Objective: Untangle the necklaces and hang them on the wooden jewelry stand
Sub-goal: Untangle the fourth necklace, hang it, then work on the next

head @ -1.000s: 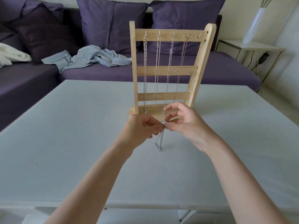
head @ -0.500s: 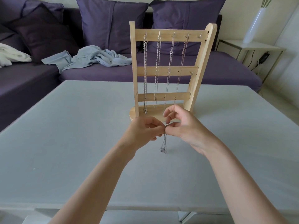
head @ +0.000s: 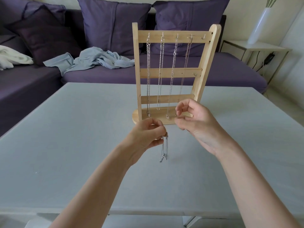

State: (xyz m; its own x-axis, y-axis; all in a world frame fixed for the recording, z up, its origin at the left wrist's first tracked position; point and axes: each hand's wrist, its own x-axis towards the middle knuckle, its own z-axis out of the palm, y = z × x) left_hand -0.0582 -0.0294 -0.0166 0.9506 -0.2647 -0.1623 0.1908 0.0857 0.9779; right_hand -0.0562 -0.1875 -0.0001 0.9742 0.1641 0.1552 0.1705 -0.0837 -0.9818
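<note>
The wooden jewelry stand (head: 171, 37) stands upright on the table's far middle. Several silver necklaces (head: 171, 76) hang from hooks on its top rail; the rightmost hook (head: 203, 37) is bare. My left hand (head: 146, 137) is in front of the stand's base and pinches a thin silver necklace (head: 164, 151). That chain dangles doubled below my fingertips, just above the table. My right hand (head: 195, 120) hovers to the right, by the base, with fingers loosely curled and nothing visible in them. The two hands are apart.
The grey table (head: 74, 145) stretches wide on both sides of my arms. Behind it is a purple sofa (head: 230, 71) with cushions, a light blue cloth (head: 102, 59) and a white towel (head: 13, 58). A side table with a white vase (head: 259, 25) is at the far right.
My hands were pinched together on the chain; now my right hand has let go and moved right and up. My left hand has dropped slightly with the chain.
</note>
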